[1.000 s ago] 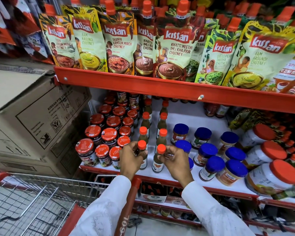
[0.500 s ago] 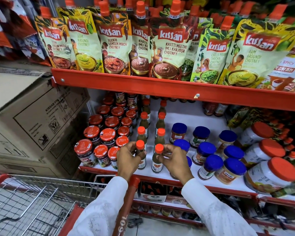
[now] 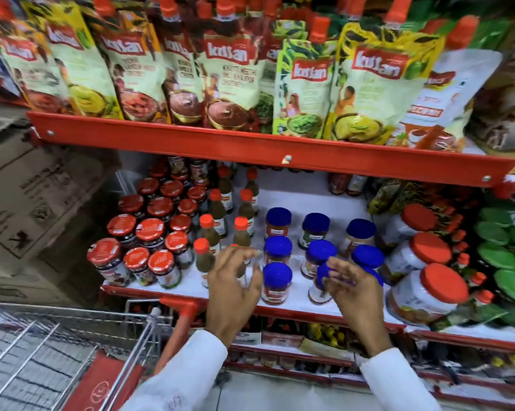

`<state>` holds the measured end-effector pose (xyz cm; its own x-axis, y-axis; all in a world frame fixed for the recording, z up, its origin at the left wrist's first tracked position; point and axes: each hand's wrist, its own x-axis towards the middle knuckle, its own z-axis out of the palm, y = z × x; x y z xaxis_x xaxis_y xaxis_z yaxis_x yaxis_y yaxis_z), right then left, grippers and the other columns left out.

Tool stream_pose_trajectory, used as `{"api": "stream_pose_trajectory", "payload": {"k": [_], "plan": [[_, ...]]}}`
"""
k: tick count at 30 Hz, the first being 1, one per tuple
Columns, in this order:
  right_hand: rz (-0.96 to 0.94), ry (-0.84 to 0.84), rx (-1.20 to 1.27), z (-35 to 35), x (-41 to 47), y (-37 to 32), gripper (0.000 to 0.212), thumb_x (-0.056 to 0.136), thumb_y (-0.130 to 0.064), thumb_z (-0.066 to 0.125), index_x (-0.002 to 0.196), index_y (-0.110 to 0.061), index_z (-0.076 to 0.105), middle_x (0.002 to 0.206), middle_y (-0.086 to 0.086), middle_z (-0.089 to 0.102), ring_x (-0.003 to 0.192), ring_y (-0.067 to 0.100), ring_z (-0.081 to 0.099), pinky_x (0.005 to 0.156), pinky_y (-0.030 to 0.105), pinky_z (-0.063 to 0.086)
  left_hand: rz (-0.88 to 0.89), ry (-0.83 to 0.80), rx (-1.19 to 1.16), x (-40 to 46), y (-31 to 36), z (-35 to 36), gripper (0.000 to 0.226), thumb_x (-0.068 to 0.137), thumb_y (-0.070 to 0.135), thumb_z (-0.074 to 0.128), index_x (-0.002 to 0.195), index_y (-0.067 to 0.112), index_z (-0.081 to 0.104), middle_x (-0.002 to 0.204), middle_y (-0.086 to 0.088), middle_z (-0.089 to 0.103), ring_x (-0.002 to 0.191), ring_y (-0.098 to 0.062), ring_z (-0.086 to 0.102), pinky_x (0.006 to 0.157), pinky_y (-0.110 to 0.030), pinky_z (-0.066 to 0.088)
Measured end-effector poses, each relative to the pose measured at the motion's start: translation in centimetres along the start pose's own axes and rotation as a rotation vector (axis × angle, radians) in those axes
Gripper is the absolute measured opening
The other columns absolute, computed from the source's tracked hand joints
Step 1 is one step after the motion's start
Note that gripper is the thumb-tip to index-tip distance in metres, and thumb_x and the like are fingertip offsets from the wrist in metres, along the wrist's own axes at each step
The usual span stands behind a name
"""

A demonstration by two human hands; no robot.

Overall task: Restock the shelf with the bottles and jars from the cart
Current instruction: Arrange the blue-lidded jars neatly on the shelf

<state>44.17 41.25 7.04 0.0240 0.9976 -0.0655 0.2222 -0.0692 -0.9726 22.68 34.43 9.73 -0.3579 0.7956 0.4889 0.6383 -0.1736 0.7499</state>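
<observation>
On the red-edged shelf (image 3: 191,292), the left hand (image 3: 235,289) hovers, fingers loosely spread and empty; the right hand (image 3: 354,289) curls around a blue-lidded jar (image 3: 321,280).

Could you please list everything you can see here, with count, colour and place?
Pouches: many, pale with red labels, top shelf.
Red-lid jars: over a dozen, middle shelf left.
Bottles: about eight visible, dark with orange caps, beside those jars.
Blue-lid jars: about eight, middle shelf centre.
Tubs: three, white with orange lids, right.
Green lids: several, far right.
Box: one, brown, left.
Cart: one, wire with red trim, bottom left.
Left hand: at front bottle, blurred.
Right hand: at blue-lid jar, blurred.
</observation>
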Motion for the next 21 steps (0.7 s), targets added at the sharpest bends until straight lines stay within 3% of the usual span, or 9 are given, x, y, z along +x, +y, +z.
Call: {"api": "stream_pose_trajectory", "payload": {"k": [2,5,7,9,12,15,21], "plan": [[0.051,0.028,-0.028,-1.9,1.1,0.4,0.041,0.083,0.018,0.055,0.12,0.001,0.059,0.116,0.016,0.064,0.087,0.029,0.061,0.062,0.019,0.055,-0.095,-0.177,-0.021,-0.7,1.1,2.9,0.021,0.082,0.015,0.064,0.101,0.024,0.066,0.098,0.005,0.068,0.085,-0.01,0.061,0.08,-0.021,0.051],[0.044,-0.024,-0.222,-3.3,2.3,0.9,0.047,0.08,0.012,0.058,0.125,-0.002,0.056,0.113,0.007,0.062,0.1,0.029,0.063,0.079,0.031,0.055,-0.224,-0.406,0.028,-1.9,2.4,7.2,0.029,0.083,0.025,0.064,0.111,0.022,0.063,0.103,0.001,0.069,0.085,-0.016,0.065,0.078,-0.032,0.056],[-0.017,-0.091,-0.357,-3.1,2.5,0.5,0.041,0.077,0.01,0.058,0.116,-0.004,0.059,0.102,0.01,0.063,0.102,0.034,0.064,0.084,0.045,0.056,-0.276,-0.48,0.084,-2.3,3.2,9.3,0.036,0.084,0.026,0.066,0.118,0.017,0.06,0.104,-0.001,0.069,0.086,-0.019,0.066,0.075,-0.032,0.056],[-0.12,-0.142,-0.534,-2.8,2.7,-0.2,0.032,0.076,0.008,0.056,0.099,-0.014,0.061,0.09,0.012,0.064,0.087,0.033,0.064,0.072,0.039,0.053,-0.372,-0.499,0.071,-2.4,3.8,11.0,0.036,0.085,0.022,0.067,0.12,0.014,0.06,0.098,0.001,0.068,0.079,-0.015,0.063,0.064,-0.017,0.049],[-0.132,-0.216,-0.653,-2.3,3.4,-0.6,0.029,0.076,0.008,0.051,0.096,-0.011,0.059,0.087,0.012,0.064,0.08,0.032,0.061,0.067,0.036,0.049,-0.473,-0.469,0.022,-2.4,4.1,12.6,0.03,0.085,0.02,0.07,0.115,0.013,0.065,0.1,-0.002,0.073,0.077,-0.011,0.063,0.05,0.0,0.037],[-0.09,-0.226,-0.696,-2.3,3.9,-0.7,0.021,0.079,0.007,0.046,0.083,-0.012,0.052,0.077,0.007,0.055,0.073,0.026,0.053,0.063,0.033,0.041,-0.496,-0.415,0.036,-2.4,4.3,13.3,0.018,0.084,0.016,0.071,0.101,0.01,0.071,0.083,-0.001,0.07,0.071,-0.011,0.059,0.048,0.0,0.037],[-0.079,-0.212,-0.631,-2.7,3.5,-0.3,0.024,0.075,0.007,0.05,0.069,-0.017,0.049,0.064,0.001,0.05,0.064,0.023,0.05,0.05,0.026,0.035,-0.52,-0.366,0.06,-2.6,4.1,13.5,0.023,0.087,0.008,0.064,0.109,0.011,0.071,0.096,-0.008,0.077,0.076,-0.014,0.061,0.062,-0.014,0.041]]}}
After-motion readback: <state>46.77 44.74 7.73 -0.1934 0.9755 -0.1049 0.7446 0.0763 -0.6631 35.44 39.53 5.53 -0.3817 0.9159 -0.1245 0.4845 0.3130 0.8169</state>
